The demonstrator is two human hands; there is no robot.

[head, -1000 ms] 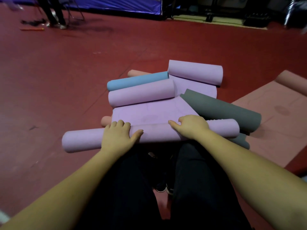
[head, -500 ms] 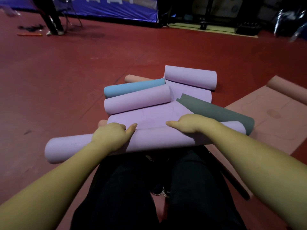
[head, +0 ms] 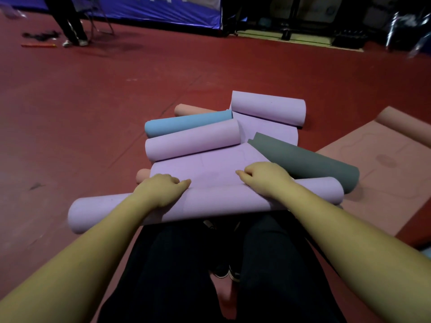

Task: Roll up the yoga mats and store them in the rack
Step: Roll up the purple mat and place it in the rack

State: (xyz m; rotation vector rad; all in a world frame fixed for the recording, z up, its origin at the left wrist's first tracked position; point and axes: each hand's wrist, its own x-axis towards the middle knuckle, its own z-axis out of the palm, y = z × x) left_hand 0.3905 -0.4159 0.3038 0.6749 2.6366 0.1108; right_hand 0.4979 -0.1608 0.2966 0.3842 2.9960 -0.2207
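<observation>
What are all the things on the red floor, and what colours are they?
Purple mats: three; near roll under both hands, middle roll, far roll.
Blue mat: one, rolled, behind the middle purple roll.
Grey mat: one, partly rolled, right of centre.
Pink mats: one spread out at the right; roll ends showing under the pile at far and left.
Standing person's legs: far left.
Blue banner: back wall.
Left hand and right hand: gripping the near purple roll.
</observation>
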